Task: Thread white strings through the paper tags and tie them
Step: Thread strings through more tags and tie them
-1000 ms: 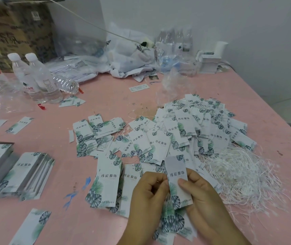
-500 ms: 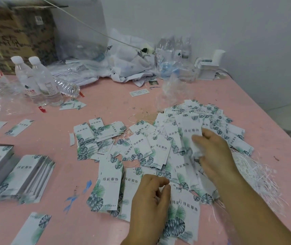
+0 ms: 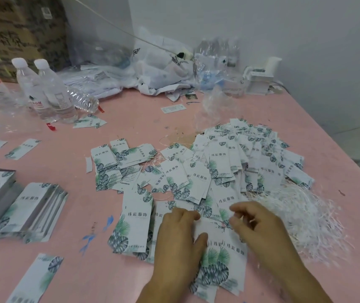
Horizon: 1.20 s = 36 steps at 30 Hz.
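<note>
Several white paper tags with green leaf prints lie spread over the pink table. My left hand lies on the near pile and grips the top edge of a tag between fingers and thumb. My right hand hovers just right of it with its fingers curled; blur hides whether they pinch anything. A tangle of white strings lies to the right of that hand. A heap of tags with thin strings showing among them sits beyond both hands.
Neat stacks of tags stand at the left, with a loose tag near the front edge. Water bottles, plastic bags and a cardboard box line the back. The table's edge runs down the right.
My right hand carried a tag out to the far heap, left it there and came back empty of it beside my left hand, which stayed on the near pile.
</note>
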Motion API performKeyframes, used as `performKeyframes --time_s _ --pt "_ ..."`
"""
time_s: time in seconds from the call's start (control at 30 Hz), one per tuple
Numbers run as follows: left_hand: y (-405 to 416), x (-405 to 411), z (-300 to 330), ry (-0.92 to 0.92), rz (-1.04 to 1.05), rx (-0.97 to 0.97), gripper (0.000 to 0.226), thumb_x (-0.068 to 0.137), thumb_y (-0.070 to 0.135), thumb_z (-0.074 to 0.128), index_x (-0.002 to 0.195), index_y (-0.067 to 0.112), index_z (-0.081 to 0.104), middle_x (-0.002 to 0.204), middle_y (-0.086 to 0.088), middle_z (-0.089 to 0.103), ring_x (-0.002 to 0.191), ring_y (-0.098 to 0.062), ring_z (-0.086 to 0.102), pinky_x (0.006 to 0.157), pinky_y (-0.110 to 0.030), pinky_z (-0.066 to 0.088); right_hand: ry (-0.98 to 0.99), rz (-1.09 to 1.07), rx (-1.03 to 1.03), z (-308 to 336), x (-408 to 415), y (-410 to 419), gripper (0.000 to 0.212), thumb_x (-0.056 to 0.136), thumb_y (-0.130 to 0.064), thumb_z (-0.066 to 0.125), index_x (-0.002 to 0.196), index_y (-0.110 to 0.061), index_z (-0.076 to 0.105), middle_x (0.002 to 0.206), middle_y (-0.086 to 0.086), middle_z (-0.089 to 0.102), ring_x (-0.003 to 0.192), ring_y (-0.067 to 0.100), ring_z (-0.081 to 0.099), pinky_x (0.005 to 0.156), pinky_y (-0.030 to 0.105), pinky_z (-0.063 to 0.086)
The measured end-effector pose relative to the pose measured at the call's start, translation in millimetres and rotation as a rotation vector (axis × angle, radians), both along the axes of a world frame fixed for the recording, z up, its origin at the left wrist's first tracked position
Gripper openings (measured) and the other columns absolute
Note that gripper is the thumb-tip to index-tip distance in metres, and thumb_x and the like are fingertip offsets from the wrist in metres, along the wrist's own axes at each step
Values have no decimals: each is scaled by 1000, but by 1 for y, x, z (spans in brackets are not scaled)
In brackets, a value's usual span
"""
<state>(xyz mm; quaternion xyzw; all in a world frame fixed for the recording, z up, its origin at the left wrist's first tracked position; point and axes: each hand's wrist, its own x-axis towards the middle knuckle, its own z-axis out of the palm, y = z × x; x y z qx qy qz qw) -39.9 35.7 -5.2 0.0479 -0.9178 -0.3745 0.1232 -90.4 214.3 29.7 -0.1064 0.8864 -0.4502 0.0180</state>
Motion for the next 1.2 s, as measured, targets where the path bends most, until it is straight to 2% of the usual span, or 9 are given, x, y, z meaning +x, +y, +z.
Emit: performKeyframes --time_s 0.07,0.17,0.3,0.47,0.67,0.8,0.9,1.0,1.2 --pt "0 0 1 -15 2 -7 38 85 33 65 123 32 57 111 17 45 103 -6 38 89 -22 35 -38 109 208 -8 15 6 33 82 -41 70 112 -45 58 101 -28 50 93 -5 51 78 18 43" --pt "0 1 1 -19 18 -3 36 87 32 65 122 31 58 113 16 47 104 -6 39 89 -22 36 -94 253 449 -14 24 12 83 71 -68 61 143 -38 31 118 -32 28 112 -7 30 88 16 30" --pt "0 1 3 -26 26 2 34 88 30 66 121 30 59 113 15 48 105 -5 39 87 -22 35 -52 345 593 -17 28 13 105 61 -80 49 150 -39 12 131 -29 13 119 -2 15 95 18 19" --pt "0 0 4 -12 46 54 30 88 28 66 118 28 61 110 16 49 104 -4 40 86 -21 36 -1 298 439 -20 25 12 75 64 -68 65 126 -49 28 120 -33 25 110 -8 28 85 15 27" --pt "-1 0 5 69 64 138 18 91 24 64 108 28 65 107 17 55 105 -4 46 86 -24 42 -131 72 -173 -24 17 5 43 77 -21 80 106 -44 57 103 -19 68 89 0 67 71 16 52" --pt "0 1 5 101 65 190 14 91 21 65 101 31 64 102 23 56 105 0 49 83 -25 45 -196 47 -258 -26 6 -6 30 81 -23 77 103 -39 63 108 -15 70 99 9 68 84 41 56" --pt "0 1 6 104 88 215 18 91 20 65 96 37 61 99 26 56 103 1 51 82 -26 46 -74 49 -138 -28 4 -11 25 88 -29 70 105 -44 61 108 -28 66 96 -1 66 79 27 55" --pt "0 3 8 86 110 272 22 93 23 64 97 44 58 99 26 60 102 1 55 82 -19 45 -71 36 -268 -26 4 -14 19 93 -23 62 107 -37 64 104 -15 72 91 5 69 75 25 55" --pt "6 4 24 -164 -41 1014 15 85 33 71 99 34 75 98 4 77 91 -7 71 73 -14 53 -153 15 -583 -14 5 -12 16 85 -30 64 99 -27 71 83 7 74 78 18 70 67 25 55"
